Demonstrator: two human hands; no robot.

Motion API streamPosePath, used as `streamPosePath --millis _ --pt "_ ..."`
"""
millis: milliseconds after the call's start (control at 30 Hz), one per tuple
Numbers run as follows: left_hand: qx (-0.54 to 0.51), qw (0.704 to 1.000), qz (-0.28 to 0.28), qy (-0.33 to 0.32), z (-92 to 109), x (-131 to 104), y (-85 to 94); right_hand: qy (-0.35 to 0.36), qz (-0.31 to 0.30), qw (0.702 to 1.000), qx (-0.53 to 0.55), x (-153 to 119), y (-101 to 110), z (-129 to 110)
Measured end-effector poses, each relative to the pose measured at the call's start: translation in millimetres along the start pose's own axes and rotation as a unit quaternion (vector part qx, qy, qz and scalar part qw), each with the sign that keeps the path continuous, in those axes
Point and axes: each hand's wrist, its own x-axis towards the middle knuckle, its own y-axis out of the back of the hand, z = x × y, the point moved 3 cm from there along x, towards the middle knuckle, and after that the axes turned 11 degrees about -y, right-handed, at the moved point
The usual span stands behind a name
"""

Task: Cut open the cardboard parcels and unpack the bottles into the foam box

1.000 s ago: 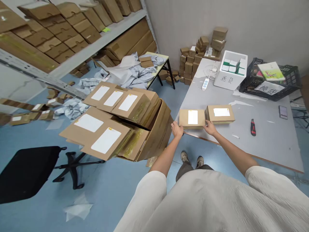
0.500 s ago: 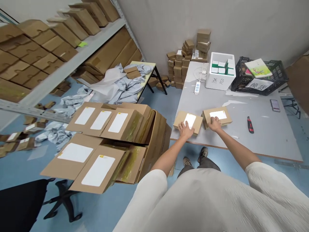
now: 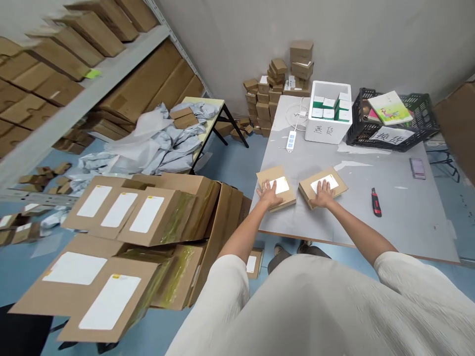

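Two small cardboard boxes with white labels lie side by side near the front edge of the grey table (image 3: pixel 404 217). My left hand (image 3: pixel 269 194) rests on the left box (image 3: pixel 272 174), fingers spread across its label. On the right box (image 3: pixel 338 184), my right hand (image 3: pixel 323 194) lies with its fingers apart, partly covering the label. Neither hand is wrapped round anything. A red and black box cutter (image 3: pixel 376 202) lies to the right of the right box.
Behind the boxes stand a white foam box (image 3: pixel 328 132), a black crate (image 3: pixel 423 121) and a power strip (image 3: pixel 291 141). A phone (image 3: pixel 417 168) lies at the right. Large labelled cartons (image 3: pixel 165 212) are stacked left of the table; a small box (image 3: pixel 254 262) sits on the floor.
The view has shifted. Both boxes have turned on the table under my hands, the left one clockwise and the right one counterclockwise. My fingers have spread flatter over them.
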Motion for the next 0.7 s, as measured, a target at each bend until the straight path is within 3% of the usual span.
streamPosePath --millis 167,400,467,567,633,700 --pt "0.016 0.999 -0.020 -0.041 4 26 11.6 0.131 -0.022 0.990 -0.048 20 19 13" --pt "0.040 0.989 -0.050 -0.133 10 51 32.0 0.214 -0.036 0.974 -0.064 28 29 0" --pt "0.047 0.987 -0.044 -0.145 15 48 28.1 0.198 -0.041 0.978 -0.041 27 29 1" --pt "0.048 0.984 -0.013 -0.172 27 32 13.6 0.100 -0.009 0.994 0.036 24 27 12" --pt "0.046 0.980 -0.027 -0.191 32 21 2.3 0.034 0.010 0.996 0.083 21 24 22" --pt "0.059 0.977 -0.025 -0.205 33 16 -2.8 0.011 0.009 0.994 0.105 20 21 27"
